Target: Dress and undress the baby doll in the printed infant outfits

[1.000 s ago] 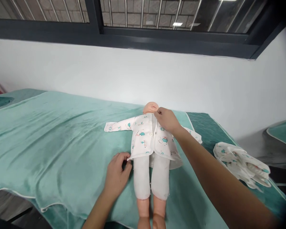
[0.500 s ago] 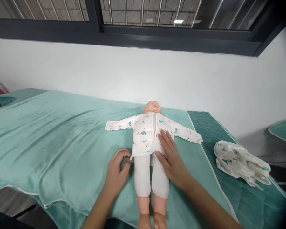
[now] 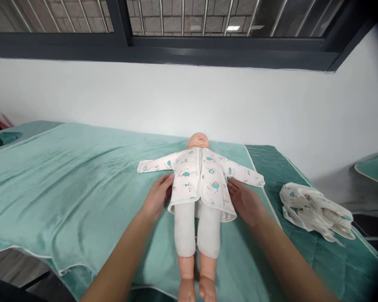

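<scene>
Jacket on, front apparently not done up. The pink plastic doll with white cloth-padded thighs (image 3: 209,233) lies face up on the pale green plush sheet (image 3: 91,180), its head toward the white wall (image 3: 176,96). The white cotton baby jacket with teal and red prints (image 3: 186,180) covers its torso; both sleeves are spread outward, cuffs reaching past any visible doll hand.

Done, as judged from the lie of the cloth: jacket placed, sleeves laid out, panels brought close. Left: the front — a narrow gap shows at the top, the lower edges part at the hem, and the fasteners sit apart. The lower legs are bare.

Grip, left hand (image 3: 159,193): fingers curved against the jacket's side edge. Fingertips are partly hidden, so I cannot tell whether cloth is pinched. Grip, right hand (image 3: 245,202): fingers extended side by side, unclenched, tips at the opposite edge — apparently touching, not clamped.

A crumpled white printed cloth bundle (image 3: 316,212) lies well apart, on the dark green quilted cover (image 3: 324,268).
</scene>
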The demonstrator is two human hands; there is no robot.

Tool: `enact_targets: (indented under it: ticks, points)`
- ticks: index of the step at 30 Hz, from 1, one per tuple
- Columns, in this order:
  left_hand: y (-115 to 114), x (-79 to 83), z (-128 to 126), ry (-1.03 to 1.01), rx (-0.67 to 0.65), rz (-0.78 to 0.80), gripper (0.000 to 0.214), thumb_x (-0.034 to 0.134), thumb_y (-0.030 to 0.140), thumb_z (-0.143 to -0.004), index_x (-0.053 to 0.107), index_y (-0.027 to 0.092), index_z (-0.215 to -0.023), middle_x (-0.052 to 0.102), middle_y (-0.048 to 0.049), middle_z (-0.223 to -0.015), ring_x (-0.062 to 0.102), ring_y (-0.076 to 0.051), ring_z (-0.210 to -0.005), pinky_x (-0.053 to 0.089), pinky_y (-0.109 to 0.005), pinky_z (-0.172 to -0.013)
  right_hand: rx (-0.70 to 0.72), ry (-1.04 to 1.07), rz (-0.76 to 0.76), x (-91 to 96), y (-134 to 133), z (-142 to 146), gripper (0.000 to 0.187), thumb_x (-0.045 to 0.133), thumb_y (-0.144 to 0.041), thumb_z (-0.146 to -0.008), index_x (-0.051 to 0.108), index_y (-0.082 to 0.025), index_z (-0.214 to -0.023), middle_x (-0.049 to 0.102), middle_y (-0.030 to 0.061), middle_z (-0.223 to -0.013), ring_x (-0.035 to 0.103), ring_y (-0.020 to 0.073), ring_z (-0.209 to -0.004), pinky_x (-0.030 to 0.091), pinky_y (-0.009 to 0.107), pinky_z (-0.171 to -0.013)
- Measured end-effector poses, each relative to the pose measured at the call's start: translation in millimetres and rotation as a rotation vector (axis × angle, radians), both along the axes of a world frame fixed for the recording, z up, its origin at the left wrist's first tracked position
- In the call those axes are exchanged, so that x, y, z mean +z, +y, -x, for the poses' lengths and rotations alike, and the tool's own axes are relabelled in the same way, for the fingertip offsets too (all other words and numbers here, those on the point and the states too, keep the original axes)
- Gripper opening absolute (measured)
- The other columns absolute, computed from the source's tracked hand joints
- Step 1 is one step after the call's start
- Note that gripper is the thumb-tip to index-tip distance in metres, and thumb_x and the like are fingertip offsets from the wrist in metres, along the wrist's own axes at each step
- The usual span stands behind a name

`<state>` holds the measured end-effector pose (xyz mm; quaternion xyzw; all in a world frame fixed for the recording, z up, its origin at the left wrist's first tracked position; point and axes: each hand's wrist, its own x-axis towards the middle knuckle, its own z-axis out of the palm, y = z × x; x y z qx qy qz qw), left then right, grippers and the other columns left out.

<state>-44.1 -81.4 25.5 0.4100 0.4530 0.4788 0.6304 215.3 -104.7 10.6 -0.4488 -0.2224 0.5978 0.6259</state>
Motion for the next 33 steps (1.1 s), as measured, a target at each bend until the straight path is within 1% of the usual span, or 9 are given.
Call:
enact_targets:
  ticks: [5,7,10,16,19,22,25,29,33]
  points:
    - [38,0.7,-20,-0.26,-0.084,0.217,0.043,0.072,0.044,-0.079,0.067,0.012,-0.108,0.075,-0.0145,-0.103,0.072,-0.027,-0.089,0.057,-0.04,-0.082,0.053,0.067,0.055,15.6,35,19,0.022,0.06,-0.027,-0.086,0.069,-0.02,-0.105,0.077,0.006,-0.101,0.069,0.0277,-0.105,0.06,0.042,-0.088]
    - [50,-0.4,-26,-0.324,-0.101,0.242,0.04,0.074,0.039,-0.078,0.067,0.012,-0.107,0.075,-0.014,-0.099,0.073,-0.026,-0.085,0.058,-0.04,-0.081,0.03,0.06,0.028,18.9,45,21,0.023,0.061,-0.025,-0.086,0.069,-0.019,-0.106,0.077,0.0062,-0.097,0.07,0.0283,-0.104,0.061,0.043,-0.086]
    - [68,0.0,-35,-0.374,-0.115,0.201,0.035,0.075,0.031,-0.078,0.066,0.012,-0.106,0.076,-0.0131,-0.098,0.073,-0.024,-0.082,0.059,-0.039,-0.081,0.0,0.046,-0.013,20.8,61,18,0.021,0.06,-0.025,-0.086,0.069,-0.019,-0.103,0.078,0.0058,-0.092,0.072,0.028,-0.1,0.061,0.042,-0.084]
    - [96,-3.3,-47,-0.438,-0.147,0.188,0.038,0.074,0.029,-0.079,0.066,0.013,-0.111,0.075,-0.0141,-0.104,0.073,-0.026,-0.092,0.058,-0.041,-0.089,0.015,0.063,-0.058,12.2,84,4,0.022,0.058,-0.028,-0.087,0.069,-0.02,-0.105,0.078,0.0045,-0.095,0.073,0.0263,-0.095,0.061,0.041,-0.086]
    - [100,-6.5,-47,-0.485,-0.15,0.232,0.034,0.07,0.029,-0.081,0.066,0.012,-0.11,0.074,-0.0142,-0.104,0.071,-0.028,-0.097,0.056,-0.043,-0.093,0.108,0.107,-0.03,2.8,84,-4,0.025,0.056,-0.035,-0.089,0.068,-0.022,-0.106,0.077,0.0049,-0.098,0.072,0.0278,-0.099,0.06,0.045,-0.087]
    - [100,-7.7,-44,-0.58,-0.071,0.22,0.024,0.065,0.027,-0.084,0.067,0.012,-0.103,0.074,-0.0124,-0.1,0.07,-0.028,-0.101,0.055,-0.044,-0.096,0.129,0.177,-0.016,-5.8,83,-15,0.027,0.051,-0.04,-0.091,0.068,-0.023,-0.102,0.077,0.0056,-0.096,0.071,0.0291,-0.101,0.059,0.049,-0.088]
    - [103,-9.4,-37,-0.663,0.083,0.158,0.016,0.061,0.023,-0.085,0.066,0.012,-0.096,0.072,-0.0117,-0.097,0.069,-0.024,-0.101,0.055,-0.038,-0.097,0.078,0.254,-0.043,-12.2,84,-29,0.021,0.051,-0.033,-0.091,0.065,-0.023,-0.101,0.075,0.005,-0.095,0.07,0.0255,-0.101,0.06,0.046,-0.089]
    - [108,-13.6,-16,-0.745,0.292,0.063,0.011,0.057,0.016,-0.087,0.062,0.013,-0.096,0.068,-0.0116,-0.099,0.067,-0.02,-0.1,0.055,-0.035,-0.096,-0.084,0.341,-0.103,-15.1,81,-51,0.018,0.051,-0.022,-0.089,0.06,-0.022,-0.104,0.071,0.0064,-0.105,0.068,0.0199,-0.106,0.061,0.038,-0.089]
    - [106,-15.2,12,-0.757,0.402,-0.018,0.009,0.057,0.016,-0.086,0.059,0.016,-0.095,0.065,-0.0074,-0.1,0.066,-0.017,-0.099,0.055,-0.034,-0.095,-0.221,0.333,-0.137,-15.7,65,-76,0.02,0.052,-0.021,-0.086,0.057,-0.022,-0.105,0.066,0.0081,-0.118,0.063,0.0202,-0.115,0.059,0.041,-0.094]
